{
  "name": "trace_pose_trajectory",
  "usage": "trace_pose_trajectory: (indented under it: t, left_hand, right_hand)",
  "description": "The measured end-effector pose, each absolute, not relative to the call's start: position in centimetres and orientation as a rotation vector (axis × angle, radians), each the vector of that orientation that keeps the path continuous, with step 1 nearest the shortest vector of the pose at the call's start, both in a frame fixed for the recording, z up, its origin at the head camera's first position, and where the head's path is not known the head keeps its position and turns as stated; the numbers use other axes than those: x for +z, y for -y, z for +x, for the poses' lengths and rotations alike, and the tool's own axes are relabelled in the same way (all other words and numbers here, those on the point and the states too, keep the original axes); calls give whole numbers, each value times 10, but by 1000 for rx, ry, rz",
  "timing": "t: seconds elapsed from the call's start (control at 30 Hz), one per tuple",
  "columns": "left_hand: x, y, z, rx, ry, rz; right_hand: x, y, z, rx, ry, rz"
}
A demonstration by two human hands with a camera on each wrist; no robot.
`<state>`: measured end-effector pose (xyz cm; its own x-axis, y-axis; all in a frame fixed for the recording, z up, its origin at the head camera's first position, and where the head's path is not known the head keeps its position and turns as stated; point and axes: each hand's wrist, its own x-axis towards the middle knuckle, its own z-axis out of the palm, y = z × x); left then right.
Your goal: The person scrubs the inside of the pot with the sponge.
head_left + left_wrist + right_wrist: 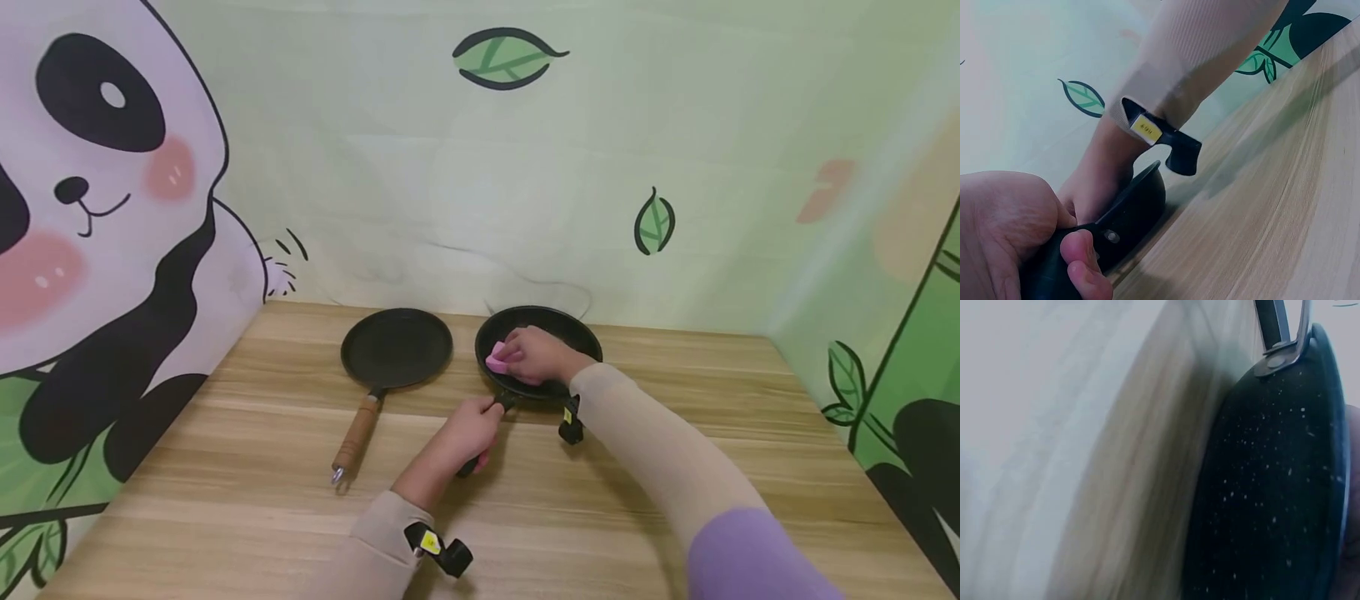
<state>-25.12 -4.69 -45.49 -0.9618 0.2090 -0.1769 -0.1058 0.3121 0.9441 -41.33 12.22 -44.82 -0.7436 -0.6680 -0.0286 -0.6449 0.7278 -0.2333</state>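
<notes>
A black frying pan [577, 329] stands at the back of the wooden table, its speckled outer wall [1260, 481] filling much of the right wrist view. My left hand [471, 433] grips the pan's dark handle [1050, 272], fingers curled round it. Over the inside of the pan, my right hand [536, 354] pinches a pink sponge-like piece [496, 358] near the left part of the rim. Most of that pink piece is hidden by the fingers. In the right wrist view only a sliver of skin shows behind the rim.
To the left lies a flat black pan [397, 346] with a brown wooden handle [356, 435] pointing toward me. The wooden table [247, 433] meets a printed backdrop [375, 192] just behind both pans. Each wrist carries a small black camera mount [572, 423].
</notes>
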Motion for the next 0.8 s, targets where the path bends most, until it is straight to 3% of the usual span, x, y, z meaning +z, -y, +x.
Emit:
trace_pose_trajectory:
  t: [0.37, 0.8]
  left_hand:
    - [-458, 51, -253, 1683, -2304, 85]
    - [-457, 52, -253, 1678, -2277, 69]
  right_hand:
    - [-433, -140, -385, -334, -2667, -1221]
    - [-448, -128, -386, -409, -2872, -1267]
